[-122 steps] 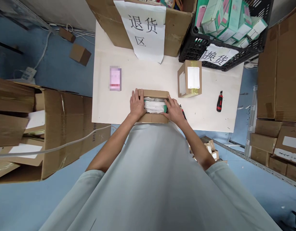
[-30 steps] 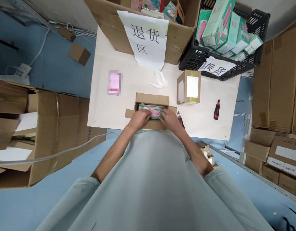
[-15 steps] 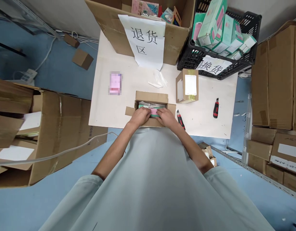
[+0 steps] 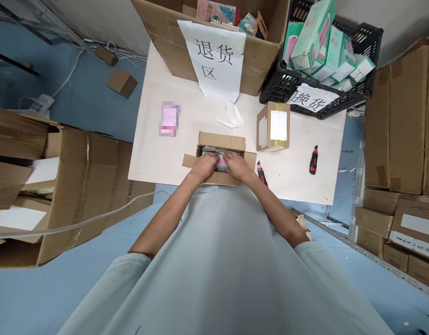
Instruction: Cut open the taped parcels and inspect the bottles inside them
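Note:
A small cardboard box [image 4: 221,140] stands with its flaps spread at the table's near edge, in front of my body. Inside it lies a green and pink packet box [image 4: 222,163], with some crumpled grey-white packing behind it. My left hand [image 4: 205,167] reaches over the left part of the opening, fingers curled onto the packet box. From the right, my right hand [image 4: 237,166] presses its bent fingers onto the same packet box. Both thumbs are partly hidden. Just right of the carton lies a red and black utility knife [image 4: 261,174].
A taped carton [image 4: 264,128] and a second utility knife [image 4: 314,160] are to the right. Clear plastic [image 4: 230,115] and a blurred pink item [image 4: 170,119] lie farther back. Behind stand a large labelled carton [image 4: 256,70] and a black crate [image 4: 277,86] of green boxes.
My right hand has shifted slightly left across the packet box, closer to my left hand. The packet box stays in the carton. The whole view has moved a little.

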A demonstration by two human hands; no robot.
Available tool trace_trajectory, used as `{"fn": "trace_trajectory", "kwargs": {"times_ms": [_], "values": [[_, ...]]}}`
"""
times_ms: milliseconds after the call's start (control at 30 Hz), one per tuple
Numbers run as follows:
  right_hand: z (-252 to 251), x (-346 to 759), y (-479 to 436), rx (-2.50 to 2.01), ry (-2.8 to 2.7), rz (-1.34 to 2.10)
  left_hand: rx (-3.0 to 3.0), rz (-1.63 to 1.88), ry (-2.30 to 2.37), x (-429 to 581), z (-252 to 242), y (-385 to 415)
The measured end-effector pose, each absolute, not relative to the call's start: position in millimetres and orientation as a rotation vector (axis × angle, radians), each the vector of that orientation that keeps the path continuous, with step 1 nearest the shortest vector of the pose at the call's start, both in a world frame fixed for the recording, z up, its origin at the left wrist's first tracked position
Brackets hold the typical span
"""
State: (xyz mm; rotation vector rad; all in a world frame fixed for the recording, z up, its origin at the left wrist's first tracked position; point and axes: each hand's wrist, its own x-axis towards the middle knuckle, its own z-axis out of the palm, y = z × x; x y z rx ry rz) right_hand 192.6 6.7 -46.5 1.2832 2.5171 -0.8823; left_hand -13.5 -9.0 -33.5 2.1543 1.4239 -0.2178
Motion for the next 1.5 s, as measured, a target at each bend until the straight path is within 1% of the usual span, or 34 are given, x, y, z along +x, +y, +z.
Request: {"fn": "trace_trajectory", "kwargs": {"times_ms": [167, 467, 667, 800, 900, 1033, 1133, 1200, 1267, 1400, 1500], "values": [[-48.4, 191.7, 6.8, 1.324, 2.494, -0.937, 2.145, -0.318, 1.39, -1.5, -29.0, -0.6], [-45.1, 184.5, 4.5, 1.382, 2.496, -0.896, 2.165, -0.49, 1.332, 21.1, -26.6, 13.3], [-22.5, 207.1, -6.6, 1.444, 2.575, -0.984, 2.221, -0.482, 1.365, 11.4, 2.6, 7.5], [0.9, 236.1, -18.7, 1.743, 2.692, -1.071, 2.215, -0.368, 1.428, -2.9, 28.0, 5.6], [11.1, 250.8, -26.1, 2.024, 2.712, -1.216, 2.14, -0.266, 1.473, -12.2, 43.6, 8.9], [14.9, 250.0, -32.3, 2.312, 2.557, -1.552, 2.031, -0.021, 1.576, -22.3, 60.5, 14.2], [18.5, 235.8, -38.1, 2.336, 2.442, -1.883, 1.868, 0.229, 1.596, -26.0, 70.0, 17.4], [22.5, 222.5, -43.7, 2.283, 2.432, -2.027, 1.681, 0.367, 1.606, -23.7, 73.5, 18.7], [26.4, 208.5, -49.6, 2.249, 2.471, -1.995, 1.489, 0.496, 1.633, -16.4, 74.3, 18.7], [27.9, 187.3, -56.7, 2.369, 2.56, -1.571, 1.193, 0.652, 1.724, 5.3, 70.4, 11.4], [24.2, 181.7, -57.1, 2.37, 2.571, -1.434, 1.081, 0.758, 1.685, 13.1, 66.5, 0.7]]}}
